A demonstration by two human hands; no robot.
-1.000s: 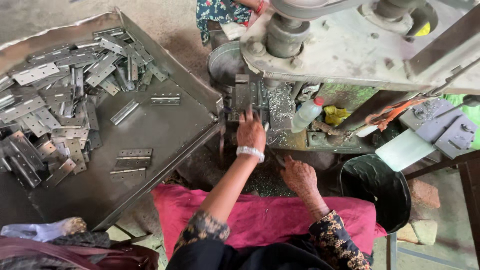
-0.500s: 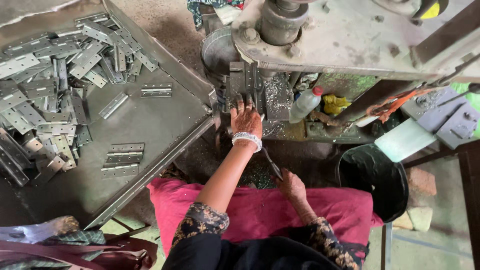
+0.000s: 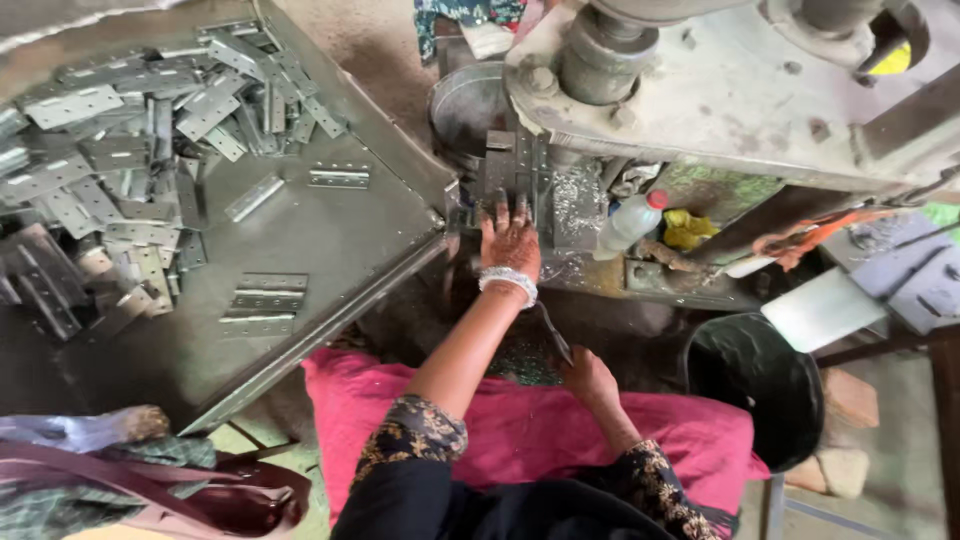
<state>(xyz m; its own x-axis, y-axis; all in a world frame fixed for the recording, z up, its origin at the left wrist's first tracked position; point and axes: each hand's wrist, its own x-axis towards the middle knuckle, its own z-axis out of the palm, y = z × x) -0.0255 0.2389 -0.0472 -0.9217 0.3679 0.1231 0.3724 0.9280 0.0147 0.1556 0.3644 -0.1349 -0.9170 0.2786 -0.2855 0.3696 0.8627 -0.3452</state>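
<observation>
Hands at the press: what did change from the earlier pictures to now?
The left hand stays stretched forward at the die of the press, fingers on the dark metal there. The right hand has drawn back from beside the machine toward the pink cloth on the lap, near a thin dark strip. The hinge plates on the tray lie unchanged.

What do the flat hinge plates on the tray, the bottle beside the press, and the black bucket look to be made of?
Hinge plates: likely steel, dull grey with soft glints, punched holes and knuckled edges. Tray: grey sheet metal, scuffed, with a folded rim. Bottle: translucent plastic, cloudy walls, red cap. Bucket: probably black plastic or rubber, matte with a thick rim. Left hand rests at the press.
</observation>
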